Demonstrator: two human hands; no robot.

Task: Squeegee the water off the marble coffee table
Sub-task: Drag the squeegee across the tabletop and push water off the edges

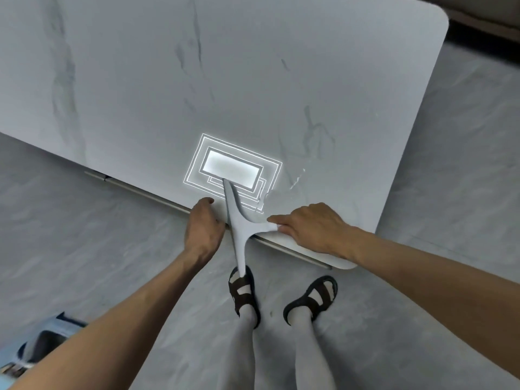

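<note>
The right grip clasps a pale grey T-shaped squeegee at the white marble counter edge — left grip alongside, closure unclear.

The person wears dark brown sandals with broad straps and open toes, over pale grey-white stockings that cover both feet and run up the legs. Both forearms are bare to the wrist.
</note>
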